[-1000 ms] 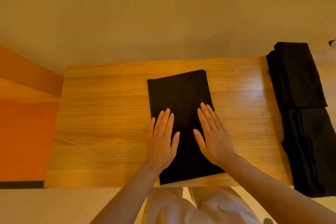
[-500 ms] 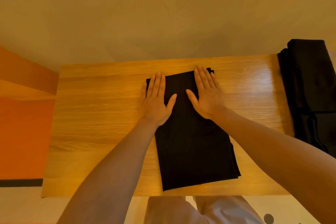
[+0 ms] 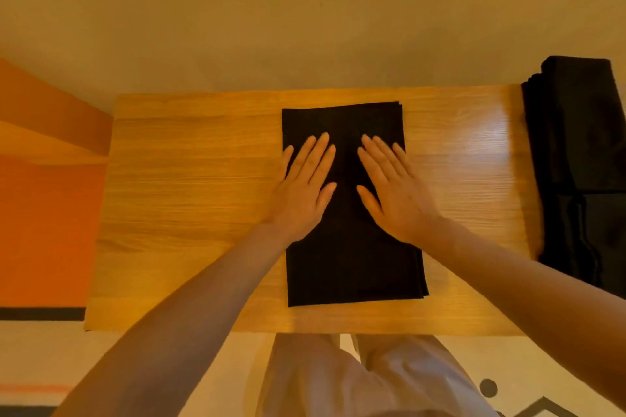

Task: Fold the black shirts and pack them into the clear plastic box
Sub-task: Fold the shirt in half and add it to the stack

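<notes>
Since half a second ago both hands have slid back toward the person, from the far end of the folded black shirt (image 3: 352, 213) to about its middle.

In the head view, the shirt lies flat as a long rectangle near the middle of the wooden table (image 3: 189, 200). Its long axis runs from the near table edge to the far one, with the near end tilted slightly to the right. Layered edges show along its right side and at the far right corner.

A pile of black shirts (image 3: 582, 162) sits at the right end of the table, well apart from the folded one, partly cut off by the frame edge. Orange and beige floor lies to the left, and the person's pale trousers (image 3: 372, 379) show below the near edge. Nothing stands between the hands and the shirt.

The left hand (image 3: 301, 193) rests palm down on the shirt's left half, fingers straight and close together, its outer edge overhanging onto the wood. The right hand (image 3: 394, 193) lies flat on the right half, fingers straight and slightly fanned. A strip of black cloth shows between the two thumbs; the fingertips point at the far end.
</notes>
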### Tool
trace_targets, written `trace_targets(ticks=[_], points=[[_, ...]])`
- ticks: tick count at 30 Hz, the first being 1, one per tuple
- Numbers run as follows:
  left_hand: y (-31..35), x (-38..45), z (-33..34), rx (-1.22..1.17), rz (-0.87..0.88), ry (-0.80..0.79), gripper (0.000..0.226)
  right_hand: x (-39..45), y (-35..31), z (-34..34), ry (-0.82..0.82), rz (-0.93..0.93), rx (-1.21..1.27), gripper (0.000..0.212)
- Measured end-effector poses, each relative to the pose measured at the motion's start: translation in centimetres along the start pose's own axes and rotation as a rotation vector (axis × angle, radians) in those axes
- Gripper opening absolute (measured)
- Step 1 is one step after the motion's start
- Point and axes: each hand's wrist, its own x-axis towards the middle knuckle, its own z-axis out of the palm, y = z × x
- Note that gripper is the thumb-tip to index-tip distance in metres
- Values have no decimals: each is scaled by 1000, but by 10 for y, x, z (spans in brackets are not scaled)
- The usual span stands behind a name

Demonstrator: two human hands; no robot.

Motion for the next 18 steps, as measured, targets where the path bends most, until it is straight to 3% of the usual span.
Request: trace_targets(ticks=[2,6,12,18], points=[[16,-41,10,-56,92,-1,55,-39,-11,8,-60,-58,42,56],[40,-107,31,-118,45,-38,51,-98,-24,26,-138,-52,57,56],[44,-154,31,-169,125,-103,47,-135,-23,32,-127,-64,-12,52],[31,-179,27,-172,189,-118,61,-173,-14,34,-121,-133,-22,60]])
